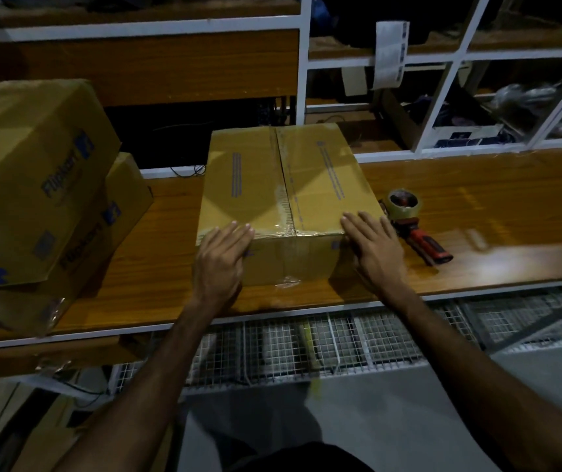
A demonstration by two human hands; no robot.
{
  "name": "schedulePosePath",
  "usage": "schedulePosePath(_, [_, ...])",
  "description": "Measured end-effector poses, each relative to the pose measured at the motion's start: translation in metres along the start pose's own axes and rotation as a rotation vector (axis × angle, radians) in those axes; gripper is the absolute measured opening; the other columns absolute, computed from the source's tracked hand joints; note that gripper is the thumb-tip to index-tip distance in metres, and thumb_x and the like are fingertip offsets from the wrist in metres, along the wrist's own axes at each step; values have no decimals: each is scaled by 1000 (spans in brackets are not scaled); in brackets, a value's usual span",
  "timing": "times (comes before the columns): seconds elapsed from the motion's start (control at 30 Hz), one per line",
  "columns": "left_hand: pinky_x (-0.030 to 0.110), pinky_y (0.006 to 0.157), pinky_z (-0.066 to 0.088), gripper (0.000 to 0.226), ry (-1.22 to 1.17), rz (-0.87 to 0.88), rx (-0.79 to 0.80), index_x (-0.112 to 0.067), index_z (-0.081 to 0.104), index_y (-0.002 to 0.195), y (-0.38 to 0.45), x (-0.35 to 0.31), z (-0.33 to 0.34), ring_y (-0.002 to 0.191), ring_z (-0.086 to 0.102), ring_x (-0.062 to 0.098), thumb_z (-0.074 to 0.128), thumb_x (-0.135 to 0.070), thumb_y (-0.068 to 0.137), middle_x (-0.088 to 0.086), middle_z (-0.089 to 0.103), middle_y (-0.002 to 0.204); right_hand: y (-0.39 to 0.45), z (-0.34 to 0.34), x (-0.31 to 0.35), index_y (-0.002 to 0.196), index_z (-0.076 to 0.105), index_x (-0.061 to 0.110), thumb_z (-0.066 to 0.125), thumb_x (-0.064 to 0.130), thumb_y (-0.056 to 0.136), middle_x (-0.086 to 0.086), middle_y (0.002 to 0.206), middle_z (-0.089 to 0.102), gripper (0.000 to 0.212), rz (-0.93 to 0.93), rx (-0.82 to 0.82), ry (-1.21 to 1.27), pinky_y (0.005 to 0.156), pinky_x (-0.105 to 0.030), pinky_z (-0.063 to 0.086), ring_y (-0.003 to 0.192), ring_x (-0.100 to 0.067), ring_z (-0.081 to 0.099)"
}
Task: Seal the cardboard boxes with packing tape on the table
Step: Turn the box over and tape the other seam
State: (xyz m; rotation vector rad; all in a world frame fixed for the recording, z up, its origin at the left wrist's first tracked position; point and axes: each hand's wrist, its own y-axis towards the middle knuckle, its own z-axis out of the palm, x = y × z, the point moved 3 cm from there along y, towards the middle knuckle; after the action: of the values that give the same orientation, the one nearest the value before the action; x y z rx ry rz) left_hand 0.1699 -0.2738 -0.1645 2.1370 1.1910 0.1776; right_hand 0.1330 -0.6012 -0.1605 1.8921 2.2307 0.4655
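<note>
A closed cardboard box (286, 185) stands in the middle of the wooden table (477, 212), with clear tape running along its centre seam and down the near face. My left hand (220, 258) lies flat over the box's near left corner, fingers straight. My right hand (375, 250) rests with straight fingers on the near right corner. A tape dispenser (409, 216) with a red handle and a clear roll lies on the table just right of the box, untouched.
Two printed cardboard boxes (34, 178) are stacked at the left end of the table. White-framed shelving (443, 80) with clutter rises behind. A wire mesh rack (307, 345) sits under the table's near edge.
</note>
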Motion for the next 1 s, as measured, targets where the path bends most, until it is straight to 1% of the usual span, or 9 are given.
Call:
schedulePosePath(0.1, [49, 121, 34, 55, 7, -68, -33, -10, 60, 145, -11, 19, -10, 142, 51, 28, 52, -4, 90, 7, 61, 147, -9, -6, -28, 162, 41, 19, 21, 44, 109, -3, 169, 38, 62, 116, -28, 104, 127, -57, 29, 158, -26, 31])
schedulePosePath(0.23, [40, 121, 35, 41, -106, -245, -99, -5, 60, 144, -21, 23, -9, 148, 43, 28, 52, -15, 105, 9, 58, 150, -10, -3, -28, 160, 46, 14, 30, 46, 112, -1, 169, 38, 59, 294, -153, 360, 112, -41, 43, 152, -25, 42])
schedulePosePath(0.33, [35, 119, 37, 43, -268, -562, -178, -2, 57, 144, -14, 12, -6, 146, 47, 26, 55, -26, 109, 11, 55, 152, -2, 0, -18, 154, 54, 9, 44, 44, 111, -6, 163, 47, 56, 417, -240, 491, 118, -38, 38, 149, -23, 46])
schedulePosePath(0.4, [27, 114, 35, 49, -367, -785, -243, -4, 54, 148, -6, 3, -7, 144, 49, 25, 54, -33, 109, 11, 52, 155, 4, 1, -16, 145, 62, 5, 53, 39, 109, -9, 157, 55, 50, 511, -289, 544, 120, -46, 43, 145, -23, 52])
schedulePosePath(0.47, [29, 111, 36, 55, -420, -937, -292, -8, 45, 155, -2, -3, -7, 143, 48, 26, 50, -38, 110, 10, 51, 156, 9, -3, -13, 137, 68, 3, 54, 40, 107, -12, 155, 56, 50, 578, -287, 524, 115, -48, 49, 141, -27, 57])
schedulePosePath(0.6, [43, 122, 33, 62, -465, -989, -356, -15, 25, 165, 1, -11, 2, 152, 36, 27, 40, -43, 112, 8, 35, 167, 9, -7, 1, 151, 50, -3, 51, 38, 110, -22, 165, 40, 58, 588, -198, 418, 108, -47, 49, 140, -40, 54])
schedulePosePath(0.7, [41, 123, 31, 67, -493, -1027, -359, -17, 12, 167, 1, -15, 8, 154, 31, 30, 35, -46, 112, 9, 23, 172, 5, -4, 5, 161, 36, -1, 48, 47, 110, -22, 168, 34, 70, 580, -167, 411, 106, -49, 51, 139, -41, 54])
schedulePosePath(0.87, [35, 120, 25, 73, -507, -1058, -279, -14, -3, 167, 3, -17, 6, 157, 23, 32, 34, -46, 113, 12, 8, 175, 2, 1, 2, 161, 34, 0, 48, 54, 108, -21, 163, 36, 76, 549, -168, 451, 96, -53, 58, 128, -41, 59])
schedulePosePath(1.0, [41, 126, 19, 87, -534, -1233, -223, -11, -9, 166, 1, -25, 9, 159, 16, 34, 40, -54, 109, 12, 5, 175, 3, -2, -5, 156, 40, -1, 51, 37, 110, -23, 158, 44, 60, 499, -143, 447, 86, -50, 62, 114, -37, 66])
